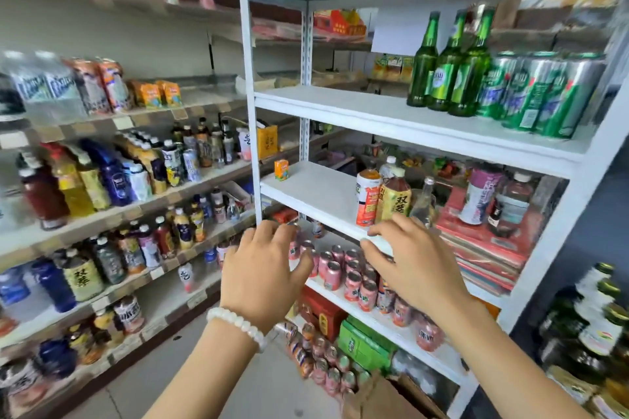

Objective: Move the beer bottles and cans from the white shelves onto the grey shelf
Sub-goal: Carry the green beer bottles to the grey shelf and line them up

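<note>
Hands first: my left hand (262, 269) and my right hand (413, 262) are both raised in front of the white shelves (408, 122), fingers spread and a little curled, each grip empty. The left one wears a white bead bracelet (238, 325). Neither hand touches any item yet, as far as I can tell; the right fingertips are near the front edge of the middle board.

Things I must move are higher up. Three green beer bottles (446, 75) stand close together on the upper board, and just beside them, on the right, is a group of green and silver beer cans (541, 95), packed tight and reaching almost to the front edge.

For this step I would lift the hands to that board and take one bottle in each grip, around the body and not the thin neck, because the glass is probably heavy and slippery. I would begin with the nearest bottle, since its neighbours touch it and may tip. The board above leaves little room over the bottle tops, so I would pull forward before lifting.

Left of the bottles the board is bare, which gives good room for the exit. The white upright post (246, 78) at left is the edge to avoid. The grey shelf (136, 204) with many drink bottles seems to be on my left side, already quite full.
</note>
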